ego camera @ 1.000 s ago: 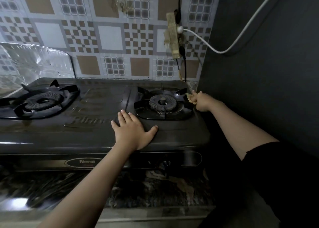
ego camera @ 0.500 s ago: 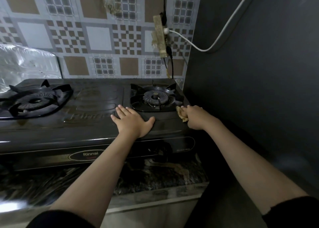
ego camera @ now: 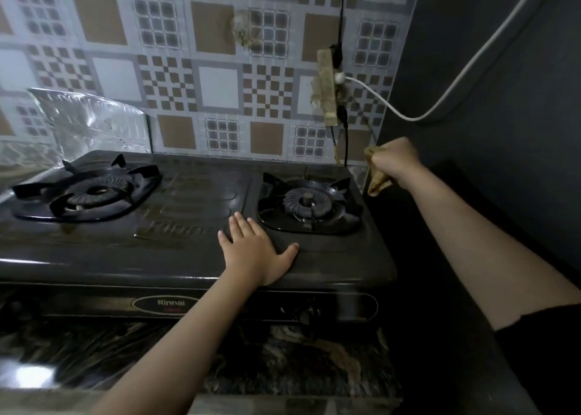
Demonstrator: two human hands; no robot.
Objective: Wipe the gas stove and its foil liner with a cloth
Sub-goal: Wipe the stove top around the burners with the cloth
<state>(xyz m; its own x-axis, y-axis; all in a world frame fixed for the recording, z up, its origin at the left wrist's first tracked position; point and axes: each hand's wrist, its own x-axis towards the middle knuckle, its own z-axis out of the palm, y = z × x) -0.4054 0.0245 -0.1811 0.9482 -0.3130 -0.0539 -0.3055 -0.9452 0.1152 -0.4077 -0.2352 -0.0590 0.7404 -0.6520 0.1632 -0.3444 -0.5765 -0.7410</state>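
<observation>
A black two-burner gas stove [ego camera: 176,251] stands on a dark marble counter. My left hand [ego camera: 254,251] lies flat, fingers straight, on the stove top just in front of the right burner [ego camera: 309,205]. My right hand [ego camera: 394,163] grips a tan cloth [ego camera: 377,182] in a fist, raised off the stove's far right corner, beside the dark side wall. The cloth hangs from the fist without touching the stove. A crinkled foil liner [ego camera: 91,125] stands against the tiled wall behind the left burner [ego camera: 91,191].
A power strip [ego camera: 327,87] with a white cable and black cords hangs on the tiled wall above the stove's right rear corner. A dark wall [ego camera: 487,100] closes the right side. The marble counter [ego camera: 94,358] runs in front of the stove.
My right hand with the cloth went from the stove's back right corner forward along the right edge, then lifted up and back off the stove. My left hand stayed flat in place.
</observation>
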